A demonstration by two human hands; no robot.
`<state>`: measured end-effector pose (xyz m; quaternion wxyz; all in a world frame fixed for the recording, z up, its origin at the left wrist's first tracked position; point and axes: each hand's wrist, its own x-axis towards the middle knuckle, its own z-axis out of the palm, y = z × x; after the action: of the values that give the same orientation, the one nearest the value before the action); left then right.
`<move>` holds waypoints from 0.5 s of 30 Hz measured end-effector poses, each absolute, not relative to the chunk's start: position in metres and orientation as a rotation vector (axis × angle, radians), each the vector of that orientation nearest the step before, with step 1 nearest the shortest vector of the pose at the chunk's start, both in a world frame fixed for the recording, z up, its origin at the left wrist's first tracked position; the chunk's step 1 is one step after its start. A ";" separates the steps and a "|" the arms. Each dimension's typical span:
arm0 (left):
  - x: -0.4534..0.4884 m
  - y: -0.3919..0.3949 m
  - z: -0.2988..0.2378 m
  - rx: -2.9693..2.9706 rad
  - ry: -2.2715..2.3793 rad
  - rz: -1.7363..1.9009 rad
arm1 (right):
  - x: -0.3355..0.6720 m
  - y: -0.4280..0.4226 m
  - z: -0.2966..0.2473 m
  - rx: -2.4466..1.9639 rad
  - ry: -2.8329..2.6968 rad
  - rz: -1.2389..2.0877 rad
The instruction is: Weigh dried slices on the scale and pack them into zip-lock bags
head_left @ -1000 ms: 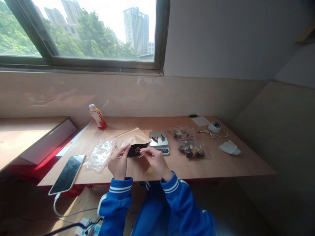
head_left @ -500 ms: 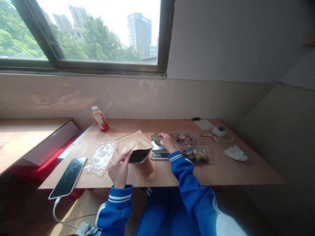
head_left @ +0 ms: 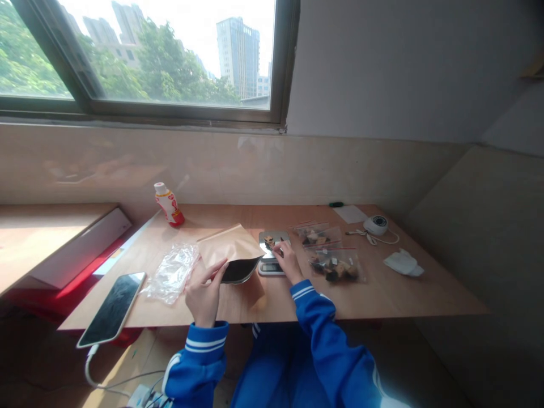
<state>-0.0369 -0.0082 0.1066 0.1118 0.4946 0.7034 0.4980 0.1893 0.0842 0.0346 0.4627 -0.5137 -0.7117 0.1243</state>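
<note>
My left hand (head_left: 203, 294) grips the lower edge of a brown kraft paper bag (head_left: 232, 242), thumb and fingers pressed together on it. The bag's dark mouth gapes toward me. Right of the bag lies a small digital kitchen scale (head_left: 273, 268) with a display at its front. Brown dried pieces (head_left: 269, 242) rest on its shiny plate. Over the plate's right side, my right hand (head_left: 289, 264) has its fingertips pinched together among the pieces; what is between them is too small to make out.
Clear zip bags with dark dried pieces (head_left: 338, 266) lie right of the scale. Farther right are a white camera-like device (head_left: 376, 225) with a cable and a crumpled white tissue (head_left: 403, 263). On the left are crumpled clear plastic (head_left: 172, 272), a phone (head_left: 113, 310) on a cable and a bottle (head_left: 170, 205).
My right hand has drawn back slightly toward me on the scale, so the dried pieces on the plate show more. My left hand keeps its hold on the paper bag.
</note>
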 end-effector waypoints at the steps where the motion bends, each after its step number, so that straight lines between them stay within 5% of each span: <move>1: -0.037 -0.008 0.107 1.452 2.067 1.467 | 0.190 0.084 0.034 -1.269 -1.785 0.283; 15: -0.041 -0.010 0.110 1.403 2.055 1.493 | 0.209 0.078 0.025 -1.253 -1.833 0.200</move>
<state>-0.0414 -0.0104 0.1101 0.1195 0.4799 0.7032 0.5108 0.2088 0.0778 0.0255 0.4404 -0.5048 -0.7381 0.0804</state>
